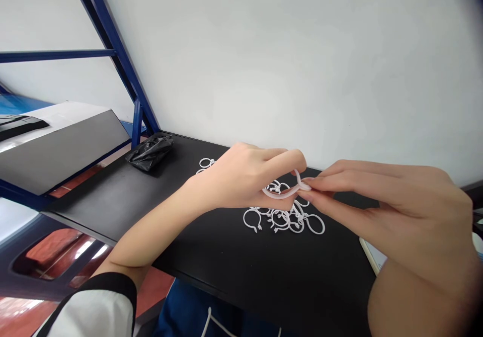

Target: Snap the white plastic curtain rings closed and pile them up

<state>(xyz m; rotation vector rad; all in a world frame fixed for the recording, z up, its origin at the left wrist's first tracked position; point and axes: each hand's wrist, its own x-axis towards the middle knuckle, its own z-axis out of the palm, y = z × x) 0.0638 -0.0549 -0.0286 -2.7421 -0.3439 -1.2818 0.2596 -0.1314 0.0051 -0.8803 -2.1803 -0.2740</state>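
Hovering above the black table (230,261), a white plastic ring (283,195) is being grasped by the left hand (247,173) and pinched by the right hand (407,201). Similar rings (294,219) are lying on the table beneath; a black bag (151,153) is resting near its left end.

white ring (281,196) (held aloft) above clustered rings (296,211)
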